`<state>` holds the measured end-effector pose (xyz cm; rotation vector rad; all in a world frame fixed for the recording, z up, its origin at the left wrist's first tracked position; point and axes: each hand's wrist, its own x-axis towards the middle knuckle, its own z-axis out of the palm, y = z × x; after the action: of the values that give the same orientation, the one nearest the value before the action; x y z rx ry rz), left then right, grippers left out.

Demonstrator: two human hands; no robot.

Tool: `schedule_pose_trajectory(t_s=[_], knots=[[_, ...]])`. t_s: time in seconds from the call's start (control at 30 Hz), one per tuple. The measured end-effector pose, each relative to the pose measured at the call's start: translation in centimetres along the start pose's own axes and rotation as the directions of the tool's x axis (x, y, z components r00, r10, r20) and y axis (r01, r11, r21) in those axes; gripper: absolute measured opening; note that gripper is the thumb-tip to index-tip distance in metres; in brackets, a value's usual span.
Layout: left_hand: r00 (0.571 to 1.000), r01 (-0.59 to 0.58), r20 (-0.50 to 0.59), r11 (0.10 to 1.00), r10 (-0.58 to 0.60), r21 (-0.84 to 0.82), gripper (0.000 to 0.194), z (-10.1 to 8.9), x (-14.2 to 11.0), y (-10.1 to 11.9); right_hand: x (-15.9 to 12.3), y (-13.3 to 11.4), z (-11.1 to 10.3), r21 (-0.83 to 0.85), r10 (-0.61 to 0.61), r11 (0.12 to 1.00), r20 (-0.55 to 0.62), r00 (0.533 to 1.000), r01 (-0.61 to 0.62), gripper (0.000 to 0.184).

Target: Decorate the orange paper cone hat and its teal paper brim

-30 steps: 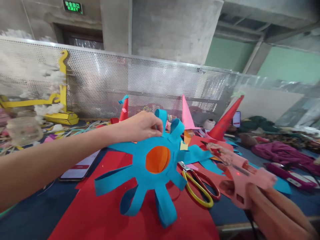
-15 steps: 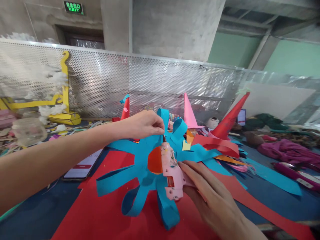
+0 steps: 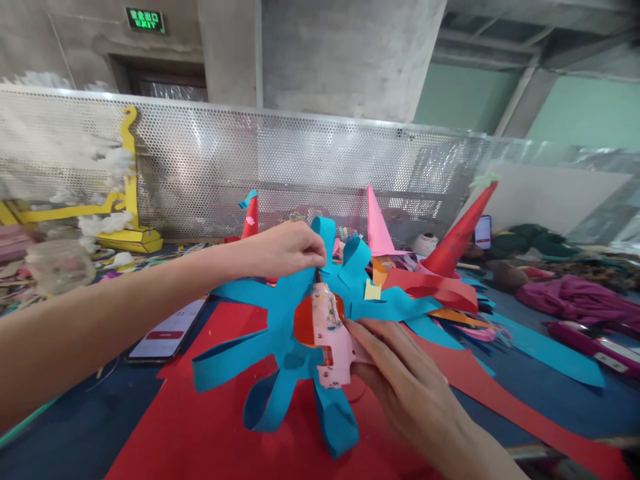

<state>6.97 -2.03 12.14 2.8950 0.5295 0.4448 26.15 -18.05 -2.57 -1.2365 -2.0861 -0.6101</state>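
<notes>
A blue paper flower point(image 3: 283, 320) with looped petals and an orange-red centre point(image 3: 303, 323) lies on red paper point(image 3: 200, 427). My right hand point(image 3: 400, 367) is wrapped round the handle of a pink hot glue gun point(image 3: 330, 333), held over the flower. Its dark nozzle points away from me, close below the fingers of my left hand. My left hand point(image 3: 295, 250) is closed in a pinch on a blue paper strip point(image 3: 325, 233), part of the upper petal loop. The fingertips partly hide the spot by the nozzle.
Behind the flower stand a pink paper cone point(image 3: 379, 227) and red cones point(image 3: 463, 233). A phone point(image 3: 167, 330) lies at left near a clear jar point(image 3: 60, 263). At right are purple cloth point(image 3: 565, 300) and blue strips point(image 3: 550, 350). A perforated metal panel point(image 3: 310, 160) closes the back.
The glue gun in my right hand has shifted a little to the left and away from me, uncovering some of the orange-red centre. My left hand has barely moved.
</notes>
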Motion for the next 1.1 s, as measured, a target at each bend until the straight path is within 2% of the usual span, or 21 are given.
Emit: schedule_pose_trajectory(t_s=[0.43,0.83,1.1], knots=[[1.000,-0.014,-0.020,1.000,0.014,-0.015,0.022,0.1,-0.1,-0.3,-0.9,0.3,0.2,-0.056,0.010,0.998,-0.047,0.999,-0.013,0.048],[1.000,0.008,-0.025,1.000,-0.008,0.004,0.023,0.1,-0.2,-0.2,-1.5,0.5,0.0,-0.041,0.063,0.997,-0.022,0.998,-0.064,0.050],[0.998,0.040,-0.046,0.998,-0.043,-0.052,0.020,0.2,-0.5,-0.6,-1.3,0.5,-0.1,-0.058,0.007,0.998,-0.065,0.998,-0.010,0.052]])
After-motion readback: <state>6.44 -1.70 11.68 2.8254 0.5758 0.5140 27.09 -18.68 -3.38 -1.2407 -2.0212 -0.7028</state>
